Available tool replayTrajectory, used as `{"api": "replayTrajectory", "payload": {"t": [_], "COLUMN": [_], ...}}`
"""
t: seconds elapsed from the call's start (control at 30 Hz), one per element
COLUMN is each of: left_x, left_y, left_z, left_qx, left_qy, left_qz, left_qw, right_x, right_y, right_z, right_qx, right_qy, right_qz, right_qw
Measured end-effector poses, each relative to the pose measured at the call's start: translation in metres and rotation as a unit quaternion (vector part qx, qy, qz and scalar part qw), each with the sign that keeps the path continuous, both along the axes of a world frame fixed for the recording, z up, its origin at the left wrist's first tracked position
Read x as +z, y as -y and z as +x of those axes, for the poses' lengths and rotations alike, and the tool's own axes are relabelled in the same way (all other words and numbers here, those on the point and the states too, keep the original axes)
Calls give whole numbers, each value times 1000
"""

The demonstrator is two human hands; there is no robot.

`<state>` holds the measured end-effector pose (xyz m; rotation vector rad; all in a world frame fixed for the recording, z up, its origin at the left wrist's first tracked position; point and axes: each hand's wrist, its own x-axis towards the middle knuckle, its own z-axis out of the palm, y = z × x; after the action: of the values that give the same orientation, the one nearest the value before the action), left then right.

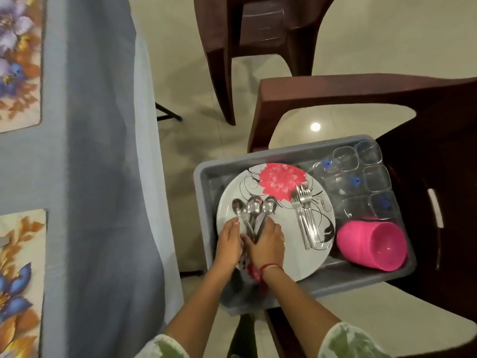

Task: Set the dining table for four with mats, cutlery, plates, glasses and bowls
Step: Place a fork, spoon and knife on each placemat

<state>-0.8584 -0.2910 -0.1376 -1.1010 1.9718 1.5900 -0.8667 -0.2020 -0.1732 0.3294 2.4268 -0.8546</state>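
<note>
over the grey tub on a chair beside the desk, the cutlery step is under way: the right grip curls round the spoons on the plate, the left grip cups them with near-straight fingers, and next, i judge, they go to the mats.

Glossy cream floor with a bright light reflection, beside two dark-brown plastic chairs.

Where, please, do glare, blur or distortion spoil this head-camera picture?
Head view: a lamp reflection glares on the floor; the clear glasses look smeared in the grey tray; wide-angle bending curves the tablecloth edge; the spoons read fairly sharp.
</note>
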Motion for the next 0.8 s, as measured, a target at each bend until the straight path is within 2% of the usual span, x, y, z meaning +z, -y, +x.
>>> {"api": "replayTrajectory", "payload": {"t": [0.13, 0.37, 0.47, 0.53, 0.6, 0.7, 0.8], "left_x": [-1, -3, -6, -4, 3, 23, 56], "left_y": [20, 19, 17, 14, 12, 5, 1], "left_z": [-2, -1, -1, -3, -5, -6, -5], "left_qx": [87, 26, 25, 33, 31, 31, 31], "left_qy": [-11, 52, 85, 85, 74, 48, 9], "left_qz": [16, 36, 55, 73, 101, 139, 151], "left_qw": [996, 998, 995, 993, 992, 989, 988], "right_x": [-3, -10, -7, 0, 13, 47, 90], "right_y": [34, 40, 35, 30, 25, 18, 7], "right_z": [-1, -11, -18, -19, -15, -4, 1], "right_qx": [-31, 24, 95, 50, -47, -143, -184], "right_qy": [1, -37, -2, 39, 71, 103, 176], "right_qz": [34, 85, 123, 42, -112, -272, -365], "right_qw": [999, 995, 988, 997, 990, 946, 895]}}
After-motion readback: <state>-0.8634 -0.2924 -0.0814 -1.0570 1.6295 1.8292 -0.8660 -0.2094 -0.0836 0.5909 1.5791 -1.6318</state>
